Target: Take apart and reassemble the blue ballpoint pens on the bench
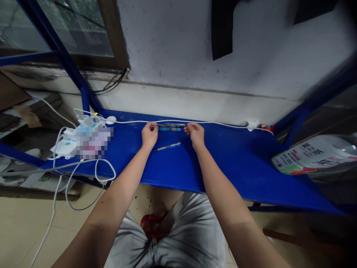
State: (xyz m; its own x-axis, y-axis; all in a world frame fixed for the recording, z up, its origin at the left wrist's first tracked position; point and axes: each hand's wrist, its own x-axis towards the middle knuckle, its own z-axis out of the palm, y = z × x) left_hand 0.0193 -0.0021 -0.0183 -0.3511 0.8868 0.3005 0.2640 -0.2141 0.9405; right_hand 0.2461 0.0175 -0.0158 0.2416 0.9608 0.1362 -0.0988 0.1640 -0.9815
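Observation:
Near the back of the blue shelf, my left hand (150,133) and my right hand (195,133) are at opposite ends of a dark pen (175,124), both with fingers closed on it. Just below that pen, one or more light blue pens (170,129) lie between the hands; their exact number is unclear. Closer to me, a single pen with a grey grip (168,146) lies slightly slanted on the blue surface, touched by neither hand.
White power strips (65,143) and tangled cables are at the left of the blue shelf (234,160). A white cable runs along the back edge. A large labelled bottle (315,153) lies at the right. Blue frame posts rise on both sides.

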